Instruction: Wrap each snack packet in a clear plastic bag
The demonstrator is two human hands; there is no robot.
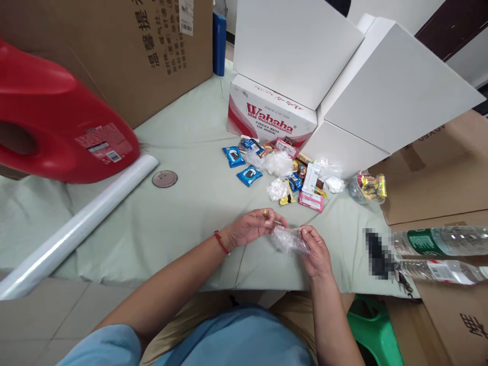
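My left hand (252, 226) and my right hand (316, 250) both pinch a small crumpled clear plastic bag (286, 239) just above the pale green cloth (190, 213). The left hand wears a gold ring and a red string at the wrist, and its fingertips grip the bag's left edge. On the bag's right end my right hand's fingers are closed. Whatever is in the bag I cannot make out. Beyond the hands lies a pile of small wrapped snacks (282, 168), with blue packets (249, 175) and a pink packet (311, 200) among them.
A red detergent jug (57, 127) lies at the left beside a white plastic roll (76, 229). A round metal lid (164, 178) sits on the cloth. A Wahaha carton (267, 119), white boxes (389, 86), cardboard boxes, two water bottles (438, 254) and a green stool (373, 325) surround the work area.
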